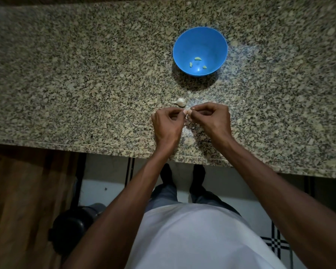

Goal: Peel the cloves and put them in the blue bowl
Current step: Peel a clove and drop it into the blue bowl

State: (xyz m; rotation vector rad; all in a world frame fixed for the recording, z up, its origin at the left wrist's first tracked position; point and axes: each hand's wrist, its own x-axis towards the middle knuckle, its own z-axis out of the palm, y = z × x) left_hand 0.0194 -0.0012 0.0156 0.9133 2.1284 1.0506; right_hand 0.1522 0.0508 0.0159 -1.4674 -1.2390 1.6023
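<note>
Both hands over the granite counter (85, 84) near its front edge: left hand (168, 126) & right hand (214, 121) w/ fingers curled, together pinching a small clove (188, 113) btwn their fingertips. Garlic bulb (180, 102) lies on the counter just beyond the hands. Blue bowl (200, 38) sits further back, well apart, w/ three peeled cloves (197, 58) inside.

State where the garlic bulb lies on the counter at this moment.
In the head view the garlic bulb lies on the granite counter, just beyond the left hand, nearer the person than the blue bowl.
</note>
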